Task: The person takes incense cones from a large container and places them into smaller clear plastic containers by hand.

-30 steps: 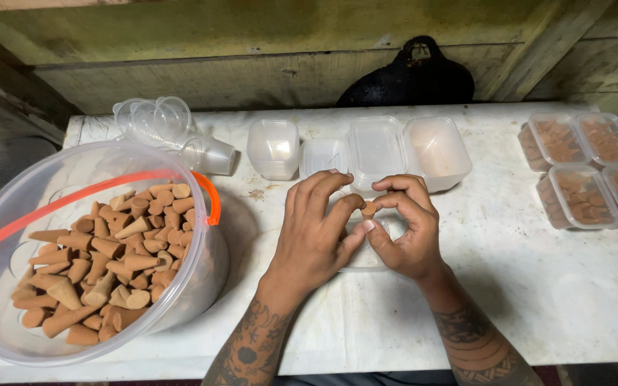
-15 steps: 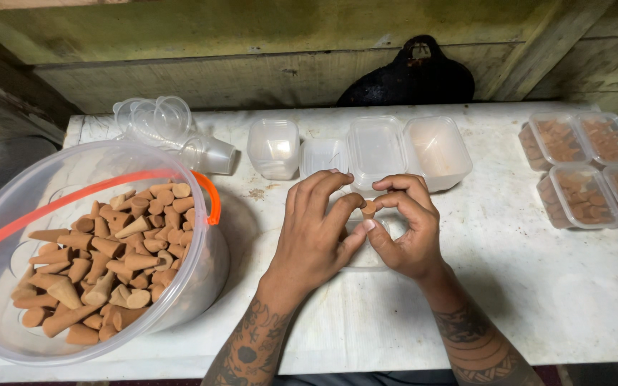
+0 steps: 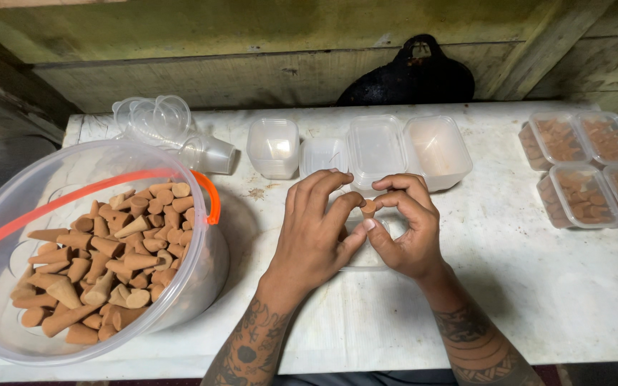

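Head view: one brown cone (image 3: 368, 208) sits pinched between the fingertips of your left hand (image 3: 316, 236) and right hand (image 3: 408, 232), above a small clear container (image 3: 366, 259). Loose cones fill the large clear bucket (image 3: 202, 264); four lidded tubs (image 3: 582, 168) hold more.

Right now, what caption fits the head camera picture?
Both hands, left hand and right hand, pinch one brown cone beside a cone-filled bucket.

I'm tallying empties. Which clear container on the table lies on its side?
The stack of round clear cups, tipped over behind the cone bucket; the rectangular tubs stand upright.
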